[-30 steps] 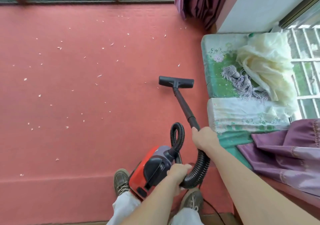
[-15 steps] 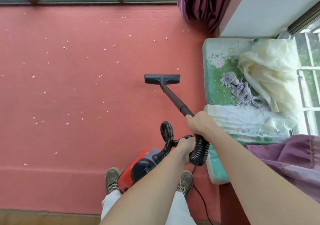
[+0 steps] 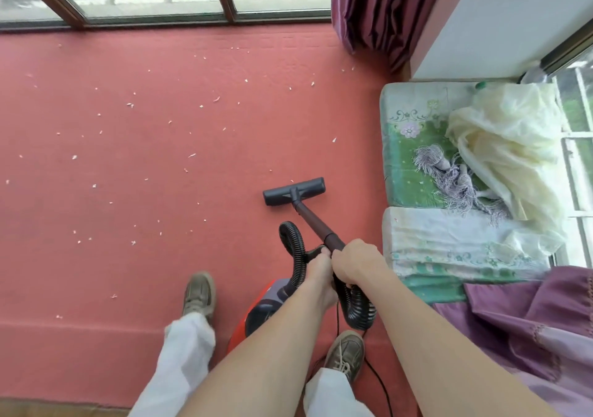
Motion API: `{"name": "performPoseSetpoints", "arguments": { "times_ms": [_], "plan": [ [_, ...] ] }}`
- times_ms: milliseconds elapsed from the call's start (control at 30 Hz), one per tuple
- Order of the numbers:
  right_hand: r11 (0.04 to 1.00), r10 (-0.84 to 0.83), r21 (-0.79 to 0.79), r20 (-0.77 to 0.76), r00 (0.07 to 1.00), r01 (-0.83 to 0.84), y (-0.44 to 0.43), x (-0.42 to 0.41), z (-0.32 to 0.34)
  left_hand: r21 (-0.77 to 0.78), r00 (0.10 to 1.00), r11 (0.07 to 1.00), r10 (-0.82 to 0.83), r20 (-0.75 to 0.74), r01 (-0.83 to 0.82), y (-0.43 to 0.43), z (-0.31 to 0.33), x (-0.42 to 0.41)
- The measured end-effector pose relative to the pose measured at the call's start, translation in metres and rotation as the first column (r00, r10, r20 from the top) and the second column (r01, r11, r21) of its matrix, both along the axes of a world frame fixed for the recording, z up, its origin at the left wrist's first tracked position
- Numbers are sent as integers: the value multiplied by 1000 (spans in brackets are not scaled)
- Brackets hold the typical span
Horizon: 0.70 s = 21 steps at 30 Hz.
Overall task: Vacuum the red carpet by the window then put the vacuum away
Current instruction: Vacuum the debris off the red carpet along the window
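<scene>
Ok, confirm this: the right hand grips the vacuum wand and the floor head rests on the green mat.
Wrong on one point. The head view shows the floor head resting on the red carpet, apart from the green mat. The right hand does grip the vacuum wand.

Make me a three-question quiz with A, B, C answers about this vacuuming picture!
1. Where is the floor head? A on the red carpet B on the green cushion C on the windowsill
2. What colour is the hose? A white B black C purple
3. What is the right hand doing? A hanging open B holding a curtain C gripping the wand
1 A, it lies flat on the carpet; 2 B, its ribbed loop is black; 3 C, fingers curl round the wand.
</scene>
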State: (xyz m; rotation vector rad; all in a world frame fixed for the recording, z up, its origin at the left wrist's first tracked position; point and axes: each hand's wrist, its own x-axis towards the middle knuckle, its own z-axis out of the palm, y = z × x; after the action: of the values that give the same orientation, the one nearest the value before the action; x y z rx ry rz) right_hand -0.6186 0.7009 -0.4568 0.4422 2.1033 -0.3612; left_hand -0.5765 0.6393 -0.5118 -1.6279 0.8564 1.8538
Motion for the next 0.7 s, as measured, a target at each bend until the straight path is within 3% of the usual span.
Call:
{"name": "performPoseSetpoints", "arguments": {
  "times_ms": [367, 467, 700],
  "plan": [
    [993, -117, 3, -2, 993, 117, -95, -79, -46, 138, 980, 970, -198, -30, 200, -99, -39, -86],
    [992, -127, 0, -3, 992, 127, -125, -110, -52, 107, 973, 967, -230, -27, 231, -127, -38, -114],
    [982, -190, -22, -32, 981, 189, -114, -113, -42, 123, 986, 979, -163, -15, 164, -122, -35, -125]
  ]
}}
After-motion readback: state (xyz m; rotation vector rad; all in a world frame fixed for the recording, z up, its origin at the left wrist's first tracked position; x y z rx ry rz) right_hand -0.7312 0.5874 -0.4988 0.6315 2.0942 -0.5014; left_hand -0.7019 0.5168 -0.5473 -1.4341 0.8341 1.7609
